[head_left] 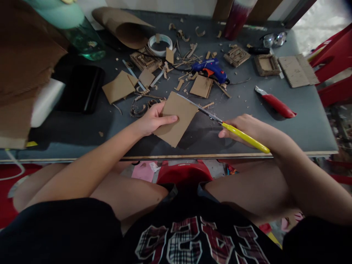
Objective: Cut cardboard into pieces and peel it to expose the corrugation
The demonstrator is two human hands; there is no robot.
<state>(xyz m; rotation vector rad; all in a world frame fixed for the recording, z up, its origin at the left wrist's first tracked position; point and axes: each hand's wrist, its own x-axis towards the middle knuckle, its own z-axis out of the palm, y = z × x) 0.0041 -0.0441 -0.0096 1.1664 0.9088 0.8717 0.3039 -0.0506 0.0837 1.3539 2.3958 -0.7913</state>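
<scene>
black shirt [156,216] fills the space nearest the camera, and past it, on the person's side of the glue gun [210,69], both hands are over the bench [310,124]. the left hand [152,119] is closed in a pinch on the card [183,110], thumb flat on top and fingers beneath, to the near left of the glue gun. the right hand [244,126] curls round the scissors [246,136], on the near side of the glue gun; one handle is hidden, so how wide the grip is spread can't be told. a bright blade lies along the card's far right edge, so the step looks like a trim. to do it well, hold the blades square to the card, bite deep towards the pivot, and turn the card instead of twisting the right wrist. the left thumb sits off the cutting line, which seems right. the knife [279,104], to the near right of the glue gun, would be best left well outside the right arm's swing.
</scene>
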